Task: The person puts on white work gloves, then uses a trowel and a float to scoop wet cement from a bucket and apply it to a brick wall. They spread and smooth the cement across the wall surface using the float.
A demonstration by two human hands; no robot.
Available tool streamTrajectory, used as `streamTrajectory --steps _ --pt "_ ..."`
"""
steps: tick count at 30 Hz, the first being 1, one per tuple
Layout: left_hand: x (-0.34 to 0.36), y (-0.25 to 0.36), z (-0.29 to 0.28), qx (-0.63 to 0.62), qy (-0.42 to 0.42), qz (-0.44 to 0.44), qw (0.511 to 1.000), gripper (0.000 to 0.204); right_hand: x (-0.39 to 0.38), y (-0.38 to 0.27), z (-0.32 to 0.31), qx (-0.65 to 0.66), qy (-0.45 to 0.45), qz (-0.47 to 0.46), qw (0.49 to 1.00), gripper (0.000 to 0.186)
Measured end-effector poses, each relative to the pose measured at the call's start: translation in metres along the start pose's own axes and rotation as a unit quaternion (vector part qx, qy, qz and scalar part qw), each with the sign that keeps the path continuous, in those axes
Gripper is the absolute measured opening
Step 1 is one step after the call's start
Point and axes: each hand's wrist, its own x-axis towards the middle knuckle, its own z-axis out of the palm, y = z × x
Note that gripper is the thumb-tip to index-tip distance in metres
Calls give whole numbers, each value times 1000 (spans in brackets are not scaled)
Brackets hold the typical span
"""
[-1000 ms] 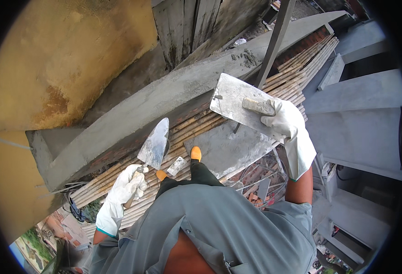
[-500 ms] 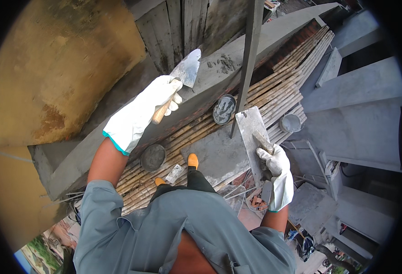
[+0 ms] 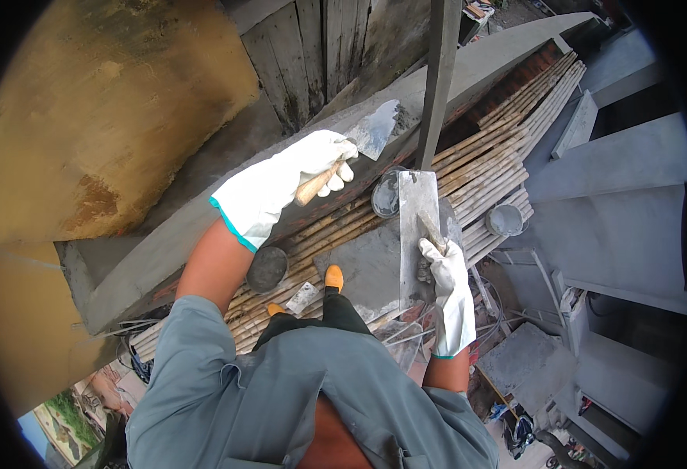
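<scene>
In a white glove with a teal cuff, my left hand (image 3: 300,173) is closed around the wooden handle of a pointed trowel (image 3: 376,131). Its blade is at a small patch of wet mortar (image 3: 402,119) on top of the long grey plastered wall (image 3: 175,227). My right hand (image 3: 451,293), also gloved, grips a rectangular plastering trowel (image 3: 418,205) by its handle. That long flat blade, smeared with grey, is held up above the platform, apart from the wall.
A grey post (image 3: 437,86) rises just beyond the trowels. Bamboo poles (image 3: 488,176) form the platform, with a grey board (image 3: 363,262) on them. Mortar buckets stand near the wall (image 3: 267,270), by the post (image 3: 385,195) and at right (image 3: 506,220). A yellowish wall (image 3: 117,117) fills the left.
My left hand has moved right along the wall top, bringing the pointed trowel to the mortar patch. My right hand has shifted left, turning the plastering trowel more upright in view.
</scene>
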Motion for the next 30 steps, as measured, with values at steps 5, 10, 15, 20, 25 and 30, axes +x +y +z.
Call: streamTrajectory --steps 5,10,15,20,25,30 --pt "-50 -4 3 57 61 45 995 25 18 -8 16 40 -56 -32 997 18" --pt "-80 -7 -7 451 240 138 848 32 23 -8 19 4 -47 -25 999 17" --pt "-81 -13 0 465 283 242 803 28 25 5 15 18 -37 -32 999 16" --pt "-90 -26 44 209 187 166 945 33 19 14 11 -40 -79 -1 996 17" --pt "-139 -71 22 44 209 48 976 27 15 15 16 -107 -107 28 988 14" --pt "-227 -148 -22 -110 344 -8 932 11 17 16 35 -145 -162 25 976 18"
